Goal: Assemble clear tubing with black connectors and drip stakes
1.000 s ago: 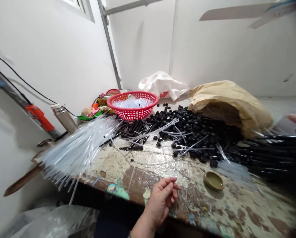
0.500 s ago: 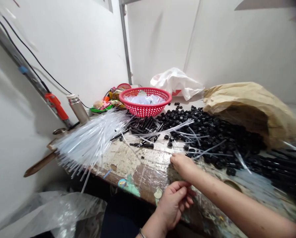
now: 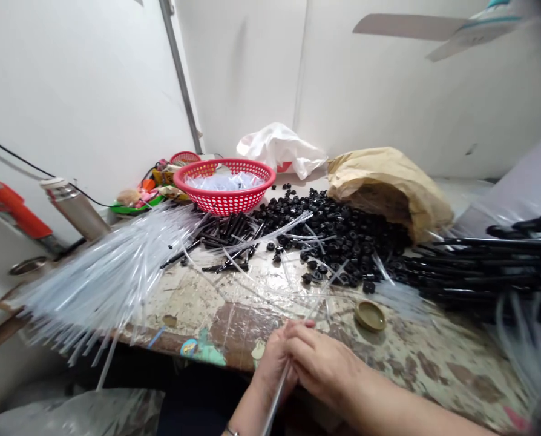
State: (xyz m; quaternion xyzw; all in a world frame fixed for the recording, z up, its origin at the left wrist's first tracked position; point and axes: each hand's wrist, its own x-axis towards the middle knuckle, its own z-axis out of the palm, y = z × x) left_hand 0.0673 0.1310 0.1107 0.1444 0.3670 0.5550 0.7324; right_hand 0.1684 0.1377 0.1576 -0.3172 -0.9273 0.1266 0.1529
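Both my hands meet at the near edge of the worn table [image 3: 416,357]. My left hand [image 3: 270,363] is curled round a thin clear plastic tube [image 3: 274,402] that slants down toward me. My right hand [image 3: 325,363] lies over the left, fingers closed on the same tube. Its upper end points toward loose clear tubes [image 3: 298,290] scattered on the table. A large fan of clear tubes [image 3: 102,284] overhangs the table's left edge. A heap of small black rings [image 3: 343,233] spills from a brown paper sack [image 3: 388,188].
A red basket [image 3: 225,188] with clear pieces stands at the back, a white bag [image 3: 279,148] behind it. Black rods [image 3: 488,266] lie at right, short black tubes [image 3: 229,233] in the middle. A small olive lid [image 3: 370,315] sits near my hands. A steel flask [image 3: 75,209] stands left.
My right hand pulled back from the loose tubes to the table's near edge and closed over my left hand on one tube. The view swung right.
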